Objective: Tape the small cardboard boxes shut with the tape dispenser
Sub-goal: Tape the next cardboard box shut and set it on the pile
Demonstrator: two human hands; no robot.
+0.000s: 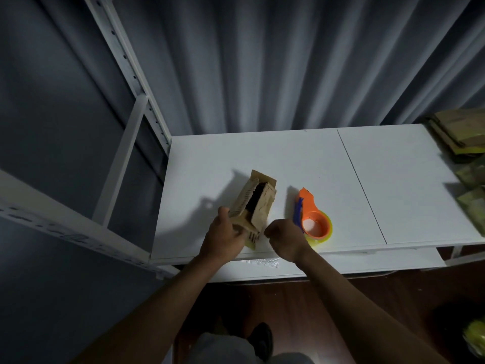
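Now, at the far left of the frame there's a white metal shelving rack (136, 106), its slotted upright slanting down to the back left corner of the white desk (301, 164), with grey curtains (262, 61) hanging behind. Moving right, just left of centre, the small cardboard box (256, 206) sits tilted on the desk, top flaps standing apart and a dark opening showing between them. The left hand (225, 237) comes in from the lower middle of the frame, forearm stretched forward, fingers (240, 233) wrapped around the near end of the box, thumb up along its left side. Right beside it, the right hand (284, 236) hovers over the desk's front edge, fingers curled into a loose fist with nothing visibly in them, knuckles just short of the box. Touching distance to its right lies the orange tape dispenser (312, 216), blue part on its left side, yellowish roll at its near end, partly hidden by the right hand. Far right, a pile of flattened cardboard (462, 135) sits at the desk's edge.
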